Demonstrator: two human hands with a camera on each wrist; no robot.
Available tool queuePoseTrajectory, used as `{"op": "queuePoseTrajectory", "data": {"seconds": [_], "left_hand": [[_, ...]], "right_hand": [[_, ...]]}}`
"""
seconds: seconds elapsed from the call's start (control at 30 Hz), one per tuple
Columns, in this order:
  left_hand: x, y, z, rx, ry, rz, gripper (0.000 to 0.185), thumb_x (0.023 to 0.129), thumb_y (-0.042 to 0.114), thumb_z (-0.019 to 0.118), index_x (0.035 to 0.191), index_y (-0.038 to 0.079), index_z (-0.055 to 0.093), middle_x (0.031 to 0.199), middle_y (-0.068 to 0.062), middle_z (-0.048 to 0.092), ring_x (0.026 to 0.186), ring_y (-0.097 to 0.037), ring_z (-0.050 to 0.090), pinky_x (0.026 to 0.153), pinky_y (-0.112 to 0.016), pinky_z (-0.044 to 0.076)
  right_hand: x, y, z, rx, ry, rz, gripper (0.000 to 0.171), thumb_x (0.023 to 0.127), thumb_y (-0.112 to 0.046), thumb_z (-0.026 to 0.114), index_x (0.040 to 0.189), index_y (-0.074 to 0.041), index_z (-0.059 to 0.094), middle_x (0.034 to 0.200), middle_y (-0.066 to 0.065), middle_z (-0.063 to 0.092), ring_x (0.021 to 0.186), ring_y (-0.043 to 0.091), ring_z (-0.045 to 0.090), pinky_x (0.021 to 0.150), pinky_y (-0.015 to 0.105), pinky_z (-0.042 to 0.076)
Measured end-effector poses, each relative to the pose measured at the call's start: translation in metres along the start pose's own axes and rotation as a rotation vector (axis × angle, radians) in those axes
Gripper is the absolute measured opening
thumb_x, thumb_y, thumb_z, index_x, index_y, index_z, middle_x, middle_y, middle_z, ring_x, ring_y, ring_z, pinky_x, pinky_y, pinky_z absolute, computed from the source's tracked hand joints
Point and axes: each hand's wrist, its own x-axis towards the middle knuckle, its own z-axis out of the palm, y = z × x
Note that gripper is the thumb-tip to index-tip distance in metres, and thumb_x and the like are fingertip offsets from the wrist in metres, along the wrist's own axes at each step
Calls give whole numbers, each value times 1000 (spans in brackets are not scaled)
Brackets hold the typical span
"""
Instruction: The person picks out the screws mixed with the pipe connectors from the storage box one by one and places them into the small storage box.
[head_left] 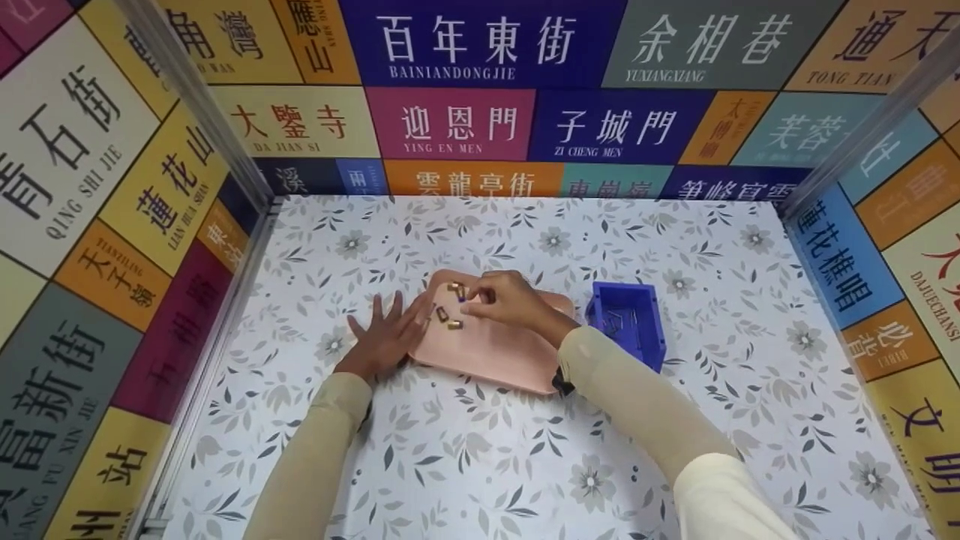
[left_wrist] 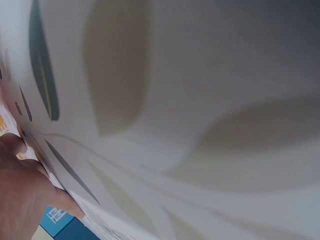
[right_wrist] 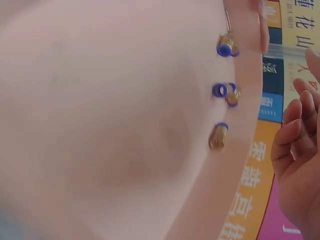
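Several small brass fittings with blue collars [right_wrist: 218,137] lie loose near the left end of a pink tray [head_left: 510,360]. Over that end, my right hand [head_left: 510,300] has its fingers bent and its thumb close to the index finger, right beside the fittings. The right wrist view has the same hand [right_wrist: 300,170] at its right edge with curled fingers; I cannot tell whether something small sits between the fingertips. My left hand [head_left: 388,336] rests with spread fingers at the tray's left edge. The left wrist view catches part of this hand [left_wrist: 25,190] low against the patterned surface.
Just right of the tray stands a blue plastic bin [head_left: 660,341] with thin metal pieces [head_left: 624,322] inside. The table [head_left: 480,465] carries a leaf-and-flower print. Panels with street-name lettering [head_left: 450,124] wall the back and both sides.
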Motion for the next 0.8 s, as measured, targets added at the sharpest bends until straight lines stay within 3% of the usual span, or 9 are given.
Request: {"op": "queuePoseTrajectory", "data": {"seconds": [0.17,0.43,0.8], "left_hand": [[0,0,-1,4,-6,-23,57,101,73,13,154,62,-5,173,0,-6,156,-39,-23,107,-80,-23],[-2,-1,0,7,17,-3,61,102,73,12,159,55,0,173,-2,-4,156,-41,-20,107,-81,-20],[1,-3,1,-14,49,45,64,101,74,14,160,53,4,173,-4,-1,156,-43,-18,105,-83,-20]], "right_hand": [[14,1,14,67,-9,11,21,90,-26,81,96,-6,79,75,3,66,66,11,54,62,24,45],[28,4,33,121,-25,34,14,90,-22,81,96,-9,81,76,3,68,67,8,55,62,22,47],[43,6,47,13,-107,9,17,88,-27,83,98,-14,80,76,-1,66,64,8,57,61,24,48]]}}
